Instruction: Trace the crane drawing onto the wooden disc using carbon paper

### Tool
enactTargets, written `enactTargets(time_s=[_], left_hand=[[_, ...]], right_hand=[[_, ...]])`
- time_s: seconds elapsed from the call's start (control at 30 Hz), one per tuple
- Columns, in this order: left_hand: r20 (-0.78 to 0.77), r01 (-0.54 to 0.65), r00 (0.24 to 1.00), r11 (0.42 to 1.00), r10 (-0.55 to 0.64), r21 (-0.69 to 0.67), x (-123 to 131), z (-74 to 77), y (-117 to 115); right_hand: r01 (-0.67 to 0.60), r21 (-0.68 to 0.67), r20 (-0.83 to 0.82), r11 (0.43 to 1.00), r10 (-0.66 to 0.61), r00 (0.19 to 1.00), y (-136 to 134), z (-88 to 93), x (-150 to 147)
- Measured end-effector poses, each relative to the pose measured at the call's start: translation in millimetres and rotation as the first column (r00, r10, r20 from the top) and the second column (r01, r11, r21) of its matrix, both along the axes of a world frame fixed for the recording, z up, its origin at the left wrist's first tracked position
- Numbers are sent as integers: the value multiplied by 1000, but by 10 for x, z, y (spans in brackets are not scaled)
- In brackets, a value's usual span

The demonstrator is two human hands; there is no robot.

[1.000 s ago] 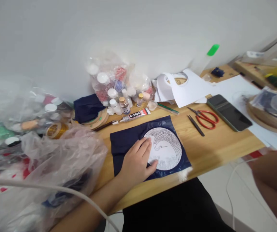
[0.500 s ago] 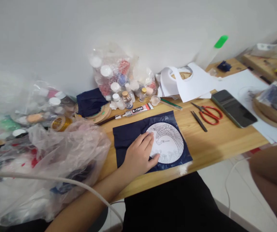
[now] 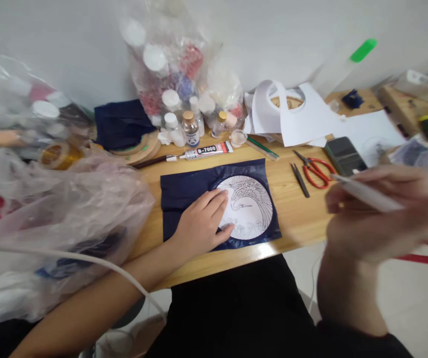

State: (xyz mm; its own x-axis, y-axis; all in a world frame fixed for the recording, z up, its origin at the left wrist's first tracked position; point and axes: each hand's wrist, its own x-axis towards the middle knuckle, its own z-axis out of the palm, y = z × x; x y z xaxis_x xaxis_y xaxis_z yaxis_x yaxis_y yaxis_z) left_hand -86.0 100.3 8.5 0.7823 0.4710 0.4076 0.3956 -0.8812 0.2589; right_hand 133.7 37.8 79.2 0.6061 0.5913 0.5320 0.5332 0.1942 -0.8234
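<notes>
A dark navy cloth [image 3: 184, 191] lies flat on the near part of the wooden table [image 3: 303, 214], a rough rectangle with a white disc [image 3: 251, 211] on its right half; the disc carries a fine line drawing of a crane with fanned feathers above wave patterns. The left hand [image 3: 199, 223] rests palm down on the cloth, fingers stretched out and grasping nothing, fingertips overlapping the disc's left edge. To the near right, raised off the table and blurred, the right hand [image 3: 371, 223] is closed around a slim white pen [image 3: 367, 196] that points left. Just beyond the cloth lies a glue tube [image 3: 208, 150] marked B-7000. To the right are black tweezers [image 3: 299, 180], red-handled scissors [image 3: 316, 169] and a dark phone [image 3: 344, 155]. A crumpled plastic bag [image 3: 57, 204] sits at the left.
</notes>
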Motion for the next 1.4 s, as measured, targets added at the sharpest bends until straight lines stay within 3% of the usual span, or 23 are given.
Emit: enactTargets(time_s=[0.1,0.2,0.3,0.4,0.57,0.77,1.07,1.4], left_hand=[[-4,0,1000,1000,0,-22,7,16,5],[-11,6,1000,999,-6,-38,16,27,10],[-27,10,1000,1000,-11,-25,23,37,13],[-41,8,999,1000,-9,-14,27,46,13],[-42,10,999,999,-12,-41,23,42,14],[-52,11,999,1000,-12,-5,22,35,22],[-35,26,999,1000,-27,-13,23,34,27],[-37,22,999,1000,-22,21,24,30,25]], right_hand=[[29,51,-123,998,-22,992,-19,-222,-152],[80,-41,-124,996,-85,989,-67,-427,-315],[47,-200,-238,979,-95,967,-102,-527,-413],[31,-289,-279,957,-115,953,-90,-561,-459],[11,-318,-245,948,-94,965,-48,-628,-488],[61,-399,-90,915,-105,990,-71,-695,-506],[47,-412,-5,910,-53,999,-54,-698,-519],[38,-429,-23,903,-53,998,-38,-707,-513]])
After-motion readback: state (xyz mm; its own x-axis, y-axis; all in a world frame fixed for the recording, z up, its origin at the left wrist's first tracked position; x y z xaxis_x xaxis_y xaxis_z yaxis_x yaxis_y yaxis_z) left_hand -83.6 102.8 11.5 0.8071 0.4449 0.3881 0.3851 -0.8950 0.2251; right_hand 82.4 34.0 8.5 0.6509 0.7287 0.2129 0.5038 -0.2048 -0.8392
